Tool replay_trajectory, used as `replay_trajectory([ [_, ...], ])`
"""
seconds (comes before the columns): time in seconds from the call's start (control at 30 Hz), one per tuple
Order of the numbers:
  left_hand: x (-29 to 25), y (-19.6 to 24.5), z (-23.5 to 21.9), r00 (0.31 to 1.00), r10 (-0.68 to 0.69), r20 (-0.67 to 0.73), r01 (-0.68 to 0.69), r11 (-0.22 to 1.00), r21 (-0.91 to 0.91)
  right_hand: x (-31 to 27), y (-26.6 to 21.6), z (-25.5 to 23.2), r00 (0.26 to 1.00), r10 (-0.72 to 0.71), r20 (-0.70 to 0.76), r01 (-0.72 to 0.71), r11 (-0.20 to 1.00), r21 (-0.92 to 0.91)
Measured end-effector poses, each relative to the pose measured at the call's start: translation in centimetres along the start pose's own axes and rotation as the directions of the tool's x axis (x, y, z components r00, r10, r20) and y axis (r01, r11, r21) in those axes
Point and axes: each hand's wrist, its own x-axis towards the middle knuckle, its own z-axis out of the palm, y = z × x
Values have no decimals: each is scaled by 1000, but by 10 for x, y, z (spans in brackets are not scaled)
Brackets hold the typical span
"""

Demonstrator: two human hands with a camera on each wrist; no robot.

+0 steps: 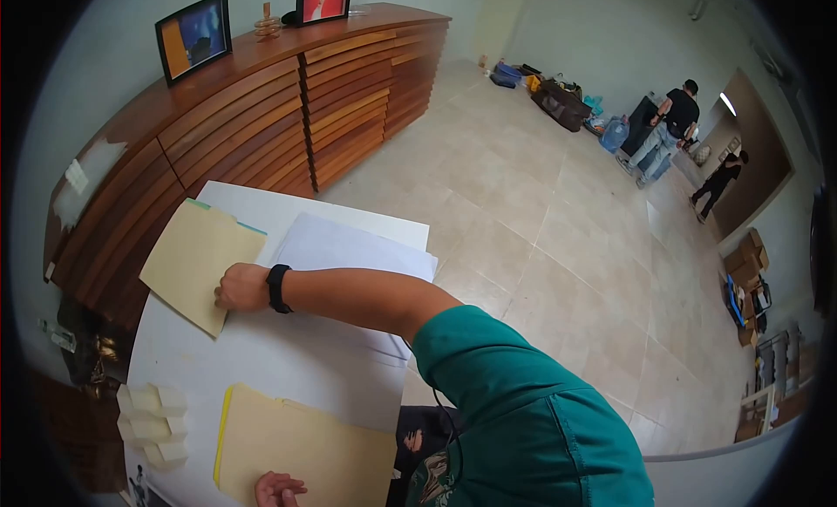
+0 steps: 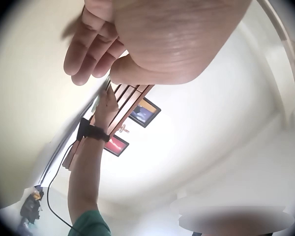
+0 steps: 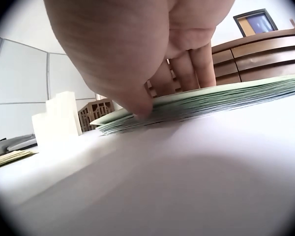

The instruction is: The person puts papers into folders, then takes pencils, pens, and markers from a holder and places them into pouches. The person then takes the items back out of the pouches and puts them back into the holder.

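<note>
Desk (image 1: 187, 359) and floor (image 1: 506, 237) are both pale, the one smooth white, the other laid with large beige tiles. Reckoned from the desk's middle in the head view, a green-edged folder stack (image 1: 187, 250) lies at eleven o'clock. The right hand (image 1: 244, 287) holds it at its four o'clock side, thumb against the edge and fingers curled close over the top. White papers (image 1: 344, 245) lie at one o'clock, a yellow-edged folder (image 1: 323, 446) at five, and a cream zigzag stand (image 1: 153, 424) at eight. The left hand (image 1: 279, 488) is over the yellow-edged folder, fingers loosely bent and holding nothing; with the lower border cutting it off, I cannot tell whether it touches the folder.

At twelve o'clock stands a slatted wooden sideboard (image 1: 227, 132) bearing a blue-and-orange picture (image 1: 193, 38) and a red picture (image 1: 323, 1). Across the tiles, a brown bag (image 1: 562, 104) sits between one and two o'clock, two people (image 1: 676, 115) stand at two, and cardboard boxes (image 1: 745, 258) are piled near three.
</note>
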Motion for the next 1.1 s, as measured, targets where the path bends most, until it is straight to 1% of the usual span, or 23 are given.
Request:
replay_trajectory([
  [0.13,1,-10,-19,991,-129,35,129,992,-9,-2,10,-6,999,37,13,-39,990,133],
  [0.2,4,-10,-14,991,-124,51,133,954,-269,-3,9,5,994,105,43,-111,979,170],
  [0.23,5,-3,-8,985,-174,8,170,951,-256,-5,11,17,997,82,2,-80,959,271],
  [0.27,8,5,-4,973,-225,-55,206,948,-243,-5,15,38,997,59,-59,-44,971,234],
  [0.3,10,7,-2,973,-231,-12,209,901,-381,-4,14,38,981,187,-49,-158,921,356],
  [0.33,9,6,-5,959,-283,-3,256,869,-423,-2,14,20,984,169,48,-175,930,323],
  [0.4,8,-3,-16,981,-173,87,190,771,-608,1,-4,-31,964,265,-37,-222,870,439],
  [0.43,9,-10,-22,985,-120,120,170,743,-648,-3,6,-27,986,2,-168,12,996,84],
  [0.47,9,-15,-26,985,-63,160,157,708,-689,-7,-5,-56,965,18,-261,2,997,76],
  [0.53,14,-6,-26,988,-55,146,139,732,-667,-15,-38,-117,833,-32,-552,53,998,22],
  [0.6,15,-4,-23,989,-39,144,124,754,-646,-47,-89,-160,787,-77,-613,71,997,-35],
  [0.63,16,-4,-23,984,21,177,109,712,-694,-69,-118,-174,784,-105,-612,125,992,-9],
  [0.67,18,-3,-21,974,84,208,101,665,-740,-89,-151,-180,763,-47,-645,206,963,173],
  [0.7,17,5,-17,965,134,226,96,619,-779,-109,-180,-185,796,-139,-589,295,939,176],
  [0.73,14,7,-15,966,135,219,88,626,-775,-122,-210,-182,763,-183,-620,377,905,198],
  [0.8,5,11,-12,979,-196,48,151,551,-821,-148,-258,-180,878,-299,-373,423,850,314],
  [0.83,1,6,-19,986,-169,-8,131,791,-597,-153,-273,-173,891,-352,-287,448,781,435],
  [0.87,-1,1,-19,986,-168,2,136,792,-595,-156,-283,-170,888,-411,-206,452,701,551],
  [0.93,1,0,-15,994,-106,-36,71,845,-529,-152,-272,-177,928,-313,-201,348,542,765],
  [0.97,0,3,-13,995,-95,-17,69,824,-563,-148,-257,-183,955,-220,-199,288,530,797],
  [1.03,-1,-1,-12,998,-66,-14,46,813,-581,-138,-227,-184,959,8,-282,171,780,602],
  [1.07,-1,-1,-11,999,-46,-16,28,804,-594,-134,-215,-189,949,208,-237,-5,761,649],
  [1.1,-2,-1,-11,999,-33,-9,21,799,-601,-129,-204,-190,933,305,-191,-102,733,673],
])
